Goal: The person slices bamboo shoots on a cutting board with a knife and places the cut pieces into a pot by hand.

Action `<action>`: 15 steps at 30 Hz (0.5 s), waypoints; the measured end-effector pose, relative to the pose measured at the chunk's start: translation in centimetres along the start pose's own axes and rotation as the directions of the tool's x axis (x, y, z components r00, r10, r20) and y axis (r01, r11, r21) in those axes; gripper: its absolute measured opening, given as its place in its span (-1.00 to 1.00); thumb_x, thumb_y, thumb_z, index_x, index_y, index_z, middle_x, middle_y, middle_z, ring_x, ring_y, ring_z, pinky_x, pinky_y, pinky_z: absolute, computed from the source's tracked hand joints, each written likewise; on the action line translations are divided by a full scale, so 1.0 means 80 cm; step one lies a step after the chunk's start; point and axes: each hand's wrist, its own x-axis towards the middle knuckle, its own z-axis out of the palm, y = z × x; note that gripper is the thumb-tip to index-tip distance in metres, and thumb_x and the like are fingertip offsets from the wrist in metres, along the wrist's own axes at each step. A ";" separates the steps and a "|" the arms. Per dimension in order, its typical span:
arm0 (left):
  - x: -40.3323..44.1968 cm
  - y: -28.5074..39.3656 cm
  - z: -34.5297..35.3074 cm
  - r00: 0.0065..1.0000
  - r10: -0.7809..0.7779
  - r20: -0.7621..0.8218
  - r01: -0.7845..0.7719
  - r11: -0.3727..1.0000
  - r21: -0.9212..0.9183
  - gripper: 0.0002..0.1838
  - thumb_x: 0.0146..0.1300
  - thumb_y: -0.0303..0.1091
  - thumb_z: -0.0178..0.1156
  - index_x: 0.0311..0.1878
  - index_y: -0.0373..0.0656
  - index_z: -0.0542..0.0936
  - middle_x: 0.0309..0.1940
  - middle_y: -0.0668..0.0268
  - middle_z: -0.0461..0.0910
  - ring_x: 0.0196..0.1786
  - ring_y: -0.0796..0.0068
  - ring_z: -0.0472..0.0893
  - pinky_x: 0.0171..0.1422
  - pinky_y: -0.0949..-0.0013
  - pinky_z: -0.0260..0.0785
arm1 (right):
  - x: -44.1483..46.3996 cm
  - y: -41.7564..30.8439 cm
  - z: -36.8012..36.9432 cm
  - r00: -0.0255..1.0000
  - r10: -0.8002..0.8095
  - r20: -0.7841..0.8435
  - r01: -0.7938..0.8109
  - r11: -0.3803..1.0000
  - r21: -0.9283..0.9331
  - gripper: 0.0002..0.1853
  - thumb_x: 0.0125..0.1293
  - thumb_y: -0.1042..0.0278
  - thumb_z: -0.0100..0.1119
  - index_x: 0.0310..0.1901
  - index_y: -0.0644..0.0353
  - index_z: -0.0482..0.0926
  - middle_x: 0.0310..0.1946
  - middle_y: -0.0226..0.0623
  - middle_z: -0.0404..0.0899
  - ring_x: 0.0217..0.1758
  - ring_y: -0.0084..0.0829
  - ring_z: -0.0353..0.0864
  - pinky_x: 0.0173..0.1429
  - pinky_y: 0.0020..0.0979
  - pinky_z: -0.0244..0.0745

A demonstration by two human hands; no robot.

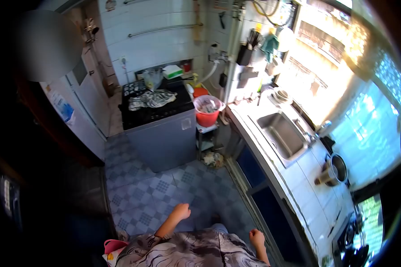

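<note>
My left hand hangs in front of my patterned shirt, above the tiled floor. Its fingers are curled, and whether they hold anything is too small to make out. Lower right, my right hand is beside my body, near the blue cabinet doors under the counter. Its fingers are curled too, with any content hidden. Neither hand touches the counter. A pink object shows at my left side, by the shirt.
A grey appliance with a striped cloth on top stands ahead. Beside it, a red bucket sits on a rack. Along the right runs a tiled counter with a sink, a metal pot and a stove.
</note>
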 end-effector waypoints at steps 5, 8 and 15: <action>0.013 -0.077 -0.037 0.957 -0.290 -0.023 0.289 0.957 -0.025 -0.71 0.14 -0.18 0.12 -0.20 -0.20 0.58 -0.24 0.01 0.62 -0.10 0.01 0.59 -0.04 0.08 0.44 | 0.113 -0.061 0.046 0.951 -0.224 0.212 0.245 0.966 -0.079 -0.78 0.17 0.16 0.12 -0.34 0.14 0.61 -0.43 -0.08 0.63 -0.28 0.00 0.62 -0.18 -0.08 0.50; 0.042 -0.117 -0.059 0.903 -0.416 -0.108 0.402 0.907 -0.125 -0.70 0.14 -0.15 0.15 -0.17 -0.15 0.58 -0.26 0.07 0.63 -0.13 0.03 0.60 -0.06 0.10 0.45 | 0.208 -0.134 0.076 0.908 -0.334 0.252 0.356 0.933 -0.048 -0.76 0.18 0.17 0.07 -0.37 0.17 0.58 -0.43 0.00 0.61 -0.28 0.07 0.59 -0.18 -0.03 0.50; 0.031 -0.155 -0.174 0.677 -0.551 -0.488 0.360 0.826 -0.433 -0.72 0.10 -0.17 0.21 -0.19 -0.15 0.60 -0.33 0.13 0.66 -0.19 0.07 0.63 -0.10 0.14 0.47 | 0.394 -0.381 0.143 0.582 -0.679 0.448 0.762 0.648 -0.009 -0.84 0.15 0.29 0.07 -0.33 0.15 0.57 -0.32 0.00 0.61 -0.18 -0.01 0.60 -0.13 -0.09 0.52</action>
